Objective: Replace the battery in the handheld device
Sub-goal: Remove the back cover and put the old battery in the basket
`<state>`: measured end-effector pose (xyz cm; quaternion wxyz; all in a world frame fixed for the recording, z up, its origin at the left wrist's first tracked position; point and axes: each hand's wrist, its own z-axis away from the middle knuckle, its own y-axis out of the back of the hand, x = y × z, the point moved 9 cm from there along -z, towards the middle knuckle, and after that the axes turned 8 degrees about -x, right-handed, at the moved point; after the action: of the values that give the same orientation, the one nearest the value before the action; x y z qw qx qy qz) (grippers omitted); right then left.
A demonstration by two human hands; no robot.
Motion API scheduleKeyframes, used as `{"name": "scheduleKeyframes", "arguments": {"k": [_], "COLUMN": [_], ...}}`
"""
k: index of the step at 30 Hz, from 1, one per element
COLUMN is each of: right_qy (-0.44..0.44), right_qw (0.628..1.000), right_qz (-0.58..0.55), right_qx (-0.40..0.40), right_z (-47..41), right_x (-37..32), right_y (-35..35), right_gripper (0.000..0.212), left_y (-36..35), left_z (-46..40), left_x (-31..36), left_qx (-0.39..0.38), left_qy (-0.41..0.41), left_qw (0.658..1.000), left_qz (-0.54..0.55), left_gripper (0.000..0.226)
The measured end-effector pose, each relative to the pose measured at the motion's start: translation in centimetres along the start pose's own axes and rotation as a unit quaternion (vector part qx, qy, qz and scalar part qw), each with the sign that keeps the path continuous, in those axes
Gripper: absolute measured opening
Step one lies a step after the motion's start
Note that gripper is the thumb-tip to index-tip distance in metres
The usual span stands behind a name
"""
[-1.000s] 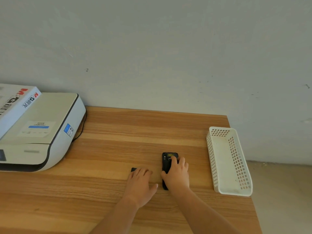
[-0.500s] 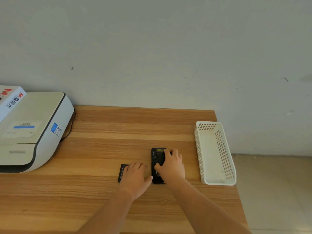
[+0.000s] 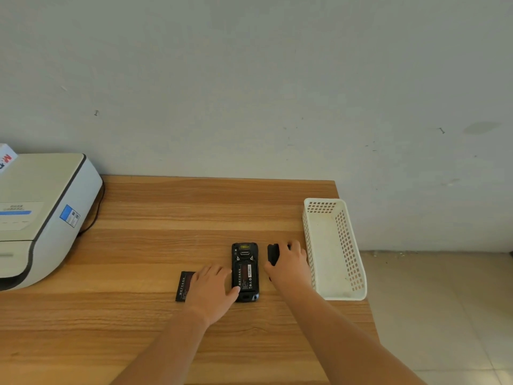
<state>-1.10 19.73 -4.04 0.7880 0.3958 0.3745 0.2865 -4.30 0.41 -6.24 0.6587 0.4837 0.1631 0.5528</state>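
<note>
The right hand (image 3: 288,263), which half a second ago lay over the back of the handheld device (image 3: 245,272), has moved off to the right and now covers a dark back cover (image 3: 273,254) on the wooden table (image 3: 166,218), between the device and the white plastic basket (image 3: 334,248). Its fingers curl over the cover; whether they truly grip it or merely rest on it cannot be told. With the cover off, the device lies face down with its compartment exposed and a battery (image 3: 244,275) seated inside. The left hand (image 3: 212,290) lies flat with fingers extended, its thumb touching the near left edge of the device as if steadying it, while the palm partly covers a second battery (image 3: 184,286) lying loose just left of the device. The device sits between the two hands, its long axis running near to far, roughly in line with the forearms. The left hand is the closer one, already in contact, so it appears better placed to lift the seated battery out; the right would first have to let go of the cover. A printer (image 3: 41,215) stands at the far left of the table against the wall.
</note>
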Motion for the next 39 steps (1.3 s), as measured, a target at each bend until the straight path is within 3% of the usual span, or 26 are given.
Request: {"name": "scheduleKeyframes", "arguments": {"k": [7, 22, 27, 33, 39], "right_qy": [-0.054, -0.032, 0.028, 0.124, 0.135], "right_qw": [0.993, 0.995, 0.996, 0.981, 0.968], "right_qz": [0.054, 0.072, 0.079, 0.089, 0.151], "right_qx": [-0.092, -0.064, -0.039, -0.118, -0.150], "right_z": [-0.4, -0.6, -1.1, -0.8, -0.6], "right_x": [2.5, 2.9, 0.1, -4.2, -5.5], "right_y": [-4.4, -4.5, -2.9, -5.5, -7.7], "right_gripper": [0.050, 0.053, 0.049, 0.058, 0.068], "left_y": [-1.7, -1.4, -1.4, -1.0, -0.4], "left_z": [0.2, 0.6, 0.7, 1.2, 2.1], "left_x": [-1.4, -2.2, -2.3, -2.3, -3.1], "left_qx": [-0.029, -0.019, -0.012, -0.012, -0.013], "left_qy": [0.023, 0.031, 0.021, 0.020, 0.016], "left_qw": [0.999, 0.999, 1.000, 1.000, 1.000], "left_qz": [-0.012, -0.004, -0.003, 0.005, 0.003], "left_gripper": [0.057, 0.059, 0.059, 0.058, 0.053]}}
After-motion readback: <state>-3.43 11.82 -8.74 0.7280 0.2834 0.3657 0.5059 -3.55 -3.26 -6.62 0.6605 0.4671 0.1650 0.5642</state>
